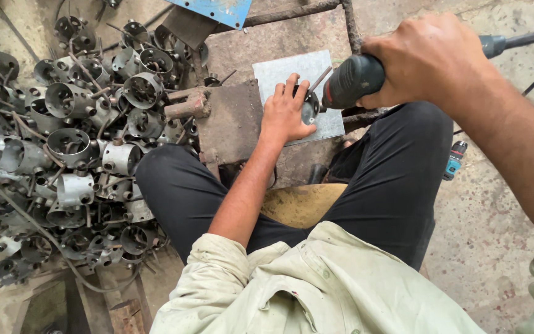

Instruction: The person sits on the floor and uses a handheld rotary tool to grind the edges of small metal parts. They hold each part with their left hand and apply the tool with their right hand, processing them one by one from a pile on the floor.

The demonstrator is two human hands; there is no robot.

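Observation:
My right hand grips a dark green power drill from above, its bit angled down and left toward a small round metal part. My left hand presses that part flat against a grey metal plate that lies on a rusty work block. The fingers of the left hand spread around the part and partly hide it. The drill's cable runs off to the upper right.
A big heap of grey cylindrical metal housings with wires fills the left side. My legs in black trousers straddle a low yellowish seat. A small blue tool lies on the concrete floor at right. A rusty bar frame crosses the top.

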